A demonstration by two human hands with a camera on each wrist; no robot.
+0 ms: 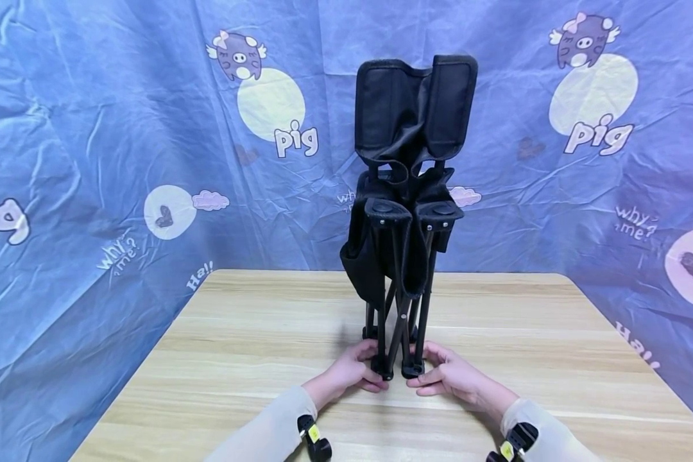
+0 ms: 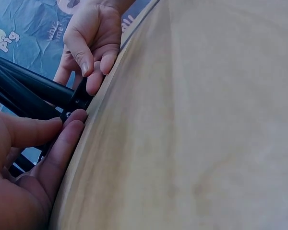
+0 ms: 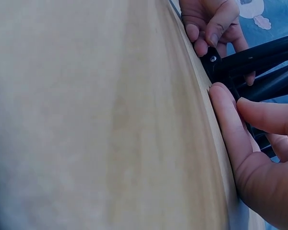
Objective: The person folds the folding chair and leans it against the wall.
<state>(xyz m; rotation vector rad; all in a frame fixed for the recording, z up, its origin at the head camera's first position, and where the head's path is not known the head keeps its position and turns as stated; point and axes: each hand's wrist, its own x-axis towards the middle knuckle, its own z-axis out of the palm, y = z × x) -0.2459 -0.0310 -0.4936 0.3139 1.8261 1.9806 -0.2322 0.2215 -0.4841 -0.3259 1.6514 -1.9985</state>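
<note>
A black folding camp chair [image 1: 404, 269] stands upright and collapsed on the wooden table [image 1: 254, 321], its fabric seat and back bunched between crossed metal legs. At its front left foot, my left hand [image 1: 355, 369] grips the plastic foot between thumb and fingers. My right hand [image 1: 447, 372] grips the front right foot the same way, from the other side. Close up in the left wrist view, the left thumb [image 2: 36, 130] lies against the foot, with fingers low by the tabletop. In the right wrist view, the right hand [image 3: 273, 163] has its thumb on the opposite foot.
Blue cloth [image 1: 121, 128] with pig prints hangs behind and along both sides of the table. A black wrist camera [image 1: 314, 439] is strapped over the left sleeve, and another camera [image 1: 514, 443] over the right. The chair's back rises high in front of the cloth.
</note>
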